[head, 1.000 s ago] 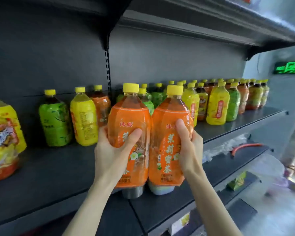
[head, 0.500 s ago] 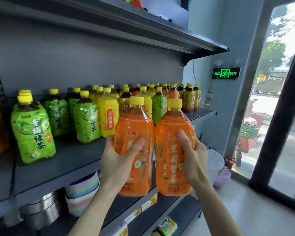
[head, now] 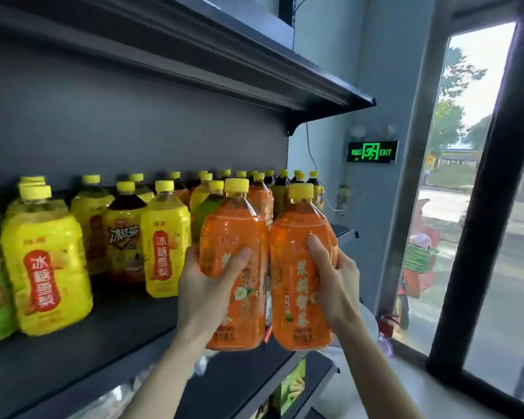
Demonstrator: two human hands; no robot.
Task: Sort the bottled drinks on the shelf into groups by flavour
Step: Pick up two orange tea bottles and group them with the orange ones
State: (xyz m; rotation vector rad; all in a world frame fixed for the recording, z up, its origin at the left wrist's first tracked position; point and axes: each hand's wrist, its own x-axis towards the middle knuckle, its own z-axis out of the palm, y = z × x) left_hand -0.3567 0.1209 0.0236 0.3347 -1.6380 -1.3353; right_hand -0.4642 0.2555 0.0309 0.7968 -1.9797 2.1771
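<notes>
Left hand (head: 208, 287) curls round left orange bottle (head: 230, 225), right hand (head: 338, 285) round right orange bottle (head: 297, 225); both upright, sides touching, held at shelf (head: 118, 337) front edge, near right end.

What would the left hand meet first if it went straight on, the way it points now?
Probably the green-labelled bottle, which stands right behind the left orange bottle that the left hand grips. Depth is unclear, so the gap is hard to judge.
</notes>
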